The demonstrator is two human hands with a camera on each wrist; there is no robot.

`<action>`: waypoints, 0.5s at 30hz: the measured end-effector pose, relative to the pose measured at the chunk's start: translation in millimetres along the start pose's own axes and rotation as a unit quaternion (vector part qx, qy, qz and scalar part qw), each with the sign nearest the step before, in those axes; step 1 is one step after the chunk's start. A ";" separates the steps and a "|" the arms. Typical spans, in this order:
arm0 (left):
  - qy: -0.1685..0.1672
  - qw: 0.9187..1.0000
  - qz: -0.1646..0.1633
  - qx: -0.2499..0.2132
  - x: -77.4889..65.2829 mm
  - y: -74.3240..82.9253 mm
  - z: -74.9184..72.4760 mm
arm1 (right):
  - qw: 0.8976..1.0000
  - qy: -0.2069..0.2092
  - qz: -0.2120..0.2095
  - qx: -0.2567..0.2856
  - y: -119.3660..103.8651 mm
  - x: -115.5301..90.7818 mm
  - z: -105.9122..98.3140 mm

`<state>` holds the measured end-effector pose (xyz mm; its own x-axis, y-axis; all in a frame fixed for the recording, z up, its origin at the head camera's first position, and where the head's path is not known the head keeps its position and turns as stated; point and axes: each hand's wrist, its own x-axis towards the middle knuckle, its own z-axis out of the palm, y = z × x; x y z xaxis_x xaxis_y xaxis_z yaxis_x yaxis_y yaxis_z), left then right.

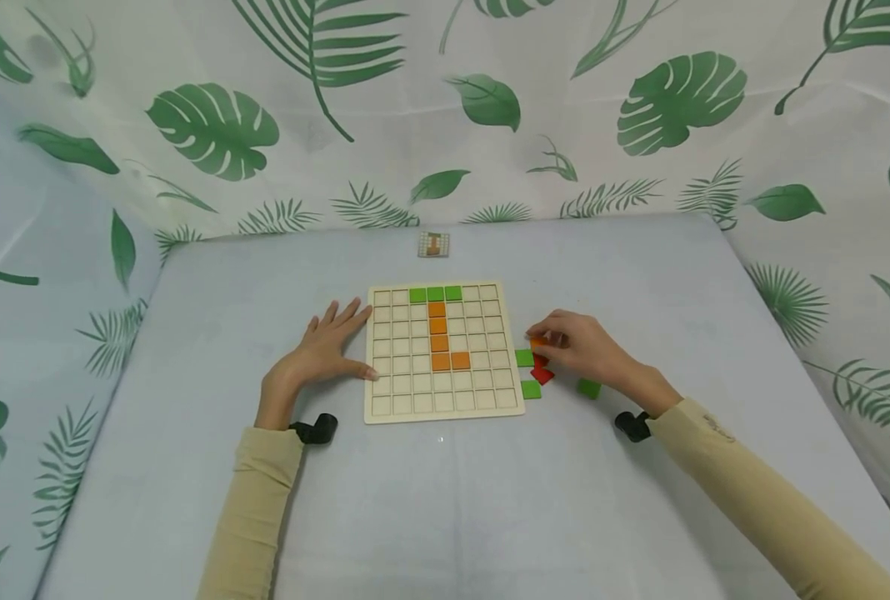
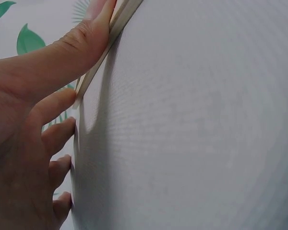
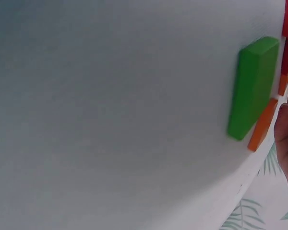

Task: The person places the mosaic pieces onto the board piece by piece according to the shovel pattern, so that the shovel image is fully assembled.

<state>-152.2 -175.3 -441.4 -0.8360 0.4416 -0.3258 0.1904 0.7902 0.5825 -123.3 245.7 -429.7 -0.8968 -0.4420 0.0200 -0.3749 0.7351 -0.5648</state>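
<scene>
A pale wooden grid board [image 1: 485, 380] lies flat on the table, with several green tiles [image 1: 435, 294] in its top row. Below them a column of orange tiles [image 1: 438, 326] runs down, with one more orange tile to the right at its foot. My left hand [image 1: 321, 346] is spread at the board's left edge; the thumb touches the rim, as the left wrist view also shows. Right of the board, my right hand [image 1: 583, 346] has curled fingers and pinches an orange tile [image 1: 538, 342] above loose red tiles [image 1: 542, 375]. Its fingertips are mostly cut off in the right wrist view.
Loose green tiles [image 1: 531, 389] lie beside the board's right edge, and another green tile [image 1: 589, 388] sits under the right wrist. An orange tile [image 3: 263, 125] is near it. Behind the board is a small patterned card [image 1: 433, 244]. Leaf-print cloth [image 1: 415, 125] hangs around the table.
</scene>
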 end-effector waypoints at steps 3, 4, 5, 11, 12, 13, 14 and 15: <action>0.000 1.000 0.001 0.002 0.5 -0.8 0.5 | 1.000 -0.004 0.011 -0.002 3.1 -1.6 -1.0; 0.000 1.000 0.001 0.003 0.6 -1.0 0.6 | 1.000 -0.006 0.014 -0.003 3.6 -2.0 -1.2; 0.000 1.000 0.001 0.003 0.8 -1.2 0.8 | 1.000 -0.009 0.018 -0.004 4.2 -2.4 -1.3; 0.000 1.000 0.002 0.002 0.9 -2.0 0.6 | 0.999 -0.028 0.037 -0.006 4.3 -0.8 -1.8; 0.000 1.000 0.002 0.002 1.0 -2.1 0.6 | 0.999 -0.029 0.038 -0.006 4.1 -0.2 -1.9; -0.001 1.000 0.002 0.002 1.1 -2.2 0.6 | 0.999 -0.030 0.040 -0.006 3.8 0.0 -2.1; -0.001 1.000 0.002 0.002 1.2 -2.4 0.7 | 0.999 -0.030 0.041 -0.006 3.3 0.3 -2.1; -0.001 1.000 0.001 0.003 1.4 -2.4 0.8 | 0.999 -0.029 0.043 -0.005 2.9 0.6 -2.2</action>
<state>-153.4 -176.3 -443.9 -0.8344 0.4442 -0.3263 0.1949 0.7915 0.5792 -125.4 248.7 -429.5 -0.9104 -0.4064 -0.0767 -0.2999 0.7765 -0.5542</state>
